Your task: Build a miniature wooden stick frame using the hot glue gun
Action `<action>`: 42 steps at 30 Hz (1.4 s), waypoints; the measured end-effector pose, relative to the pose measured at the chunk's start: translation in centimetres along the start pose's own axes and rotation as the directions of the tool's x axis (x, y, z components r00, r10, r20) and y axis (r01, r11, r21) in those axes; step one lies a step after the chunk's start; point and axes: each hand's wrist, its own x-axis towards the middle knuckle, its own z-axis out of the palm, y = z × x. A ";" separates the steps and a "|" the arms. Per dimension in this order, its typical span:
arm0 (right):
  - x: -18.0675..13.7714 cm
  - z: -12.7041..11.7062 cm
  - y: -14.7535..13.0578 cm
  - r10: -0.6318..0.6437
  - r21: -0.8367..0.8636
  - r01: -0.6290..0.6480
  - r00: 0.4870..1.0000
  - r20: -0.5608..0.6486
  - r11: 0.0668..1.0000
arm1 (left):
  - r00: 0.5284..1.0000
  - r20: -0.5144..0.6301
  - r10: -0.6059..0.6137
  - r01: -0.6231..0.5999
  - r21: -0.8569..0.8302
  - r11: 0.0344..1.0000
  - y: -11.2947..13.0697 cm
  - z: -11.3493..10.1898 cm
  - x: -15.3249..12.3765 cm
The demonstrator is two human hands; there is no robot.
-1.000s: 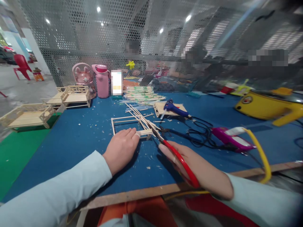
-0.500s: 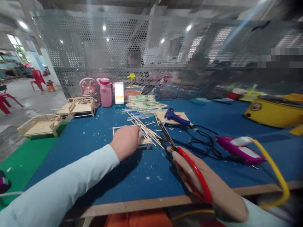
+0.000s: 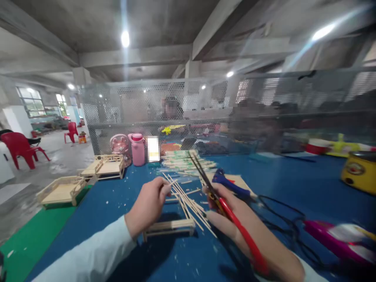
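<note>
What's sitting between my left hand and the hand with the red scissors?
In the head view, a loose bundle of thin wooden sticks fans between the left hand and the right hand.

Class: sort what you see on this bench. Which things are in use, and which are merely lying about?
In use: left hand on thin sticks; right hand gripping red-handled scissors; stick frame.

Lying about: glue gun, pink bottle, finished models, yellow pot.

Concrete ceiling beams with round lamps; perforated metal partition behind blue worktable; windows and red chairs at left
</note>
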 end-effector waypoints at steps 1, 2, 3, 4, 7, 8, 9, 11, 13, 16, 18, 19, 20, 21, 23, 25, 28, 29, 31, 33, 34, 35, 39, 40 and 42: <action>0.8 -0.1 -0.3 -0.057 -0.038 0.058 0.998 0.033 0.998 | 0.998 -0.057 0.024 -0.028 -0.071 0.997 0.3 -0.2 0.0; 1.4 -0.1 -0.6 -0.099 -0.075 0.103 0.993 0.059 0.992 | 0.995 -0.090 0.036 -0.048 -0.132 0.990 0.4 -0.3 -0.1; 1.9 0.1 -0.8 -0.122 -0.112 0.129 0.990 0.070 0.985 | 0.993 -0.107 0.040 -0.059 -0.181 0.982 0.5 -0.3 -0.1; 2.1 0.4 -0.8 -0.134 -0.152 0.142 0.989 0.064 0.978 | 0.993 -0.114 0.036 -0.060 -0.218 0.974 0.4 -0.3 -0.2; 1.9 1.8 0.0 -0.166 -0.284 0.171 0.985 0.042 0.943 | 0.997 -0.078 -0.010 -0.013 -0.286 0.958 -0.2 -0.2 -1.1; 1.6 2.2 0.4 -0.186 -0.322 0.190 0.982 0.044 0.928 | 0.998 -0.051 -0.026 0.009 -0.301 0.954 -0.5 -0.2 -1.6; 1.3 2.7 0.8 -0.212 -0.353 0.215 0.976 0.049 0.910 | 0.999 -0.022 -0.044 0.035 -0.311 0.950 -0.7 -0.2 -2.1; 0.8 3.4 1.3 -0.269 -0.394 0.277 0.960 0.076 0.876 | 0.995 0.032 -0.099 0.104 -0.323 0.941 -1.1 -0.1 -3.3; 0.5 3.8 1.5 -0.313 -0.400 0.338 0.941 0.128 0.852 | 0.988 0.055 -0.147 0.157 -0.321 0.934 -1.2 0.1 -4.3; 0.3 4.1 1.5 -0.363 -0.381 0.404 0.915 0.179 0.832 | 0.989 0.055 -0.137 0.148 -0.310 0.939 -1.2 0.3 -5.4; 0.2 4.2 1.6 -0.387 -0.367 0.431 0.902 0.189 0.824 | 0.994 0.064 -0.091 0.106 -0.314 0.943 -1.4 0.5 -5.8; 0.2 4.2 1.6 -0.394 -0.359 0.439 0.898 0.195 0.823 | 0.995 0.071 -0.071 0.091 -0.327 0.941 -1.4 0.5 -5.8; 0.1 4.2 1.7 -0.398 -0.350 0.446 0.895 0.204 0.824 | 0.995 0.078 -0.058 0.082 -0.347 0.934 -1.5 0.6 -5.9; 0.1 4.2 1.8 -0.401 -0.340 0.452 0.891 0.212 0.825 | 0.995 0.084 -0.049 0.077 -0.371 0.925 -1.6 0.7 -5.9; 0.0 4.2 1.8 -0.402 -0.323 0.457 0.887 0.226 0.828 | 0.995 0.093 -0.037 0.073 -0.417 0.906 -1.7 0.7 -5.9; 0.0 4.2 1.8 -0.401 -0.310 0.459 0.886 0.234 0.833 | 0.995 0.098 -0.021 0.061 -0.431 0.900 -1.7 0.7 -5.9; 0.0 4.3 1.6 -0.398 -0.294 0.456 0.886 0.239 0.840 | 0.996 0.084 -0.001 0.033 -0.378 0.925 -1.7 0.6 -6.0; 0.0 4.3 1.5 -0.396 -0.290 0.456 0.886 0.241 0.842 | 0.997 0.076 0.003 0.025 -0.358 0.934 -1.7 0.6 -6.1; 0.0 4.3 1.4 -0.396 -0.285 0.456 0.885 0.246 0.843 | 0.998 0.063 0.015 0.007 -0.333 0.943 -1.6 0.5 -6.2; -0.1 4.4 1.4 -0.398 -0.288 0.456 0.885 0.241 0.842 | 0.999 0.043 0.032 -0.016 -0.333 0.943 -1.5 0.5 -6.3; -0.1 4.5 1.4 -0.400 -0.292 0.457 0.886 0.236 0.840 | 0.999 0.034 0.038 -0.025 -0.337 0.941 -1.4 0.5 -6.3; -0.2 4.5 1.5 -0.403 -0.296 0.458 0.886 0.231 0.838 | 0.999 0.026 0.043 -0.031 -0.341 0.939 -1.4 0.5 -6.3; -0.2 4.7 1.7 -0.427 -0.317 0.480 0.876 0.225 0.818 | 0.998 0.020 0.058 -0.047 -0.340 0.939 -1.3 0.4 -6.2; -0.2 4.7 1.7 -0.433 -0.320 0.486 0.873 0.225 0.813 | 0.998 0.022 0.062 -0.051 -0.336 0.940 -1.3 0.4 -6.2; -0.2 4.7 1.7 -0.443 -0.318 0.495 0.868 0.224 0.809 | 0.997 0.029 0.072 -0.059 -0.325 0.944 -1.4 0.3 -6.2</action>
